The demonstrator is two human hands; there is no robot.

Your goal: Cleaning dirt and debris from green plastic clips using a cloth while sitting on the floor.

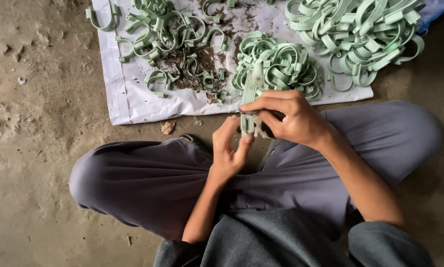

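Cross-legged on the floor, a person pinches a pale green plastic clip [248, 106] between both hands: the right hand [289, 116] clenched over its top, the left hand [230, 148] steadying its lower end, above heaps of clips [276, 64] on a white sheet [120, 84].

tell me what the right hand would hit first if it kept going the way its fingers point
Probably the left hand: the right hand points left across the pale green clip that both hold, and the left fingers sit just past it. Depth is unclear.
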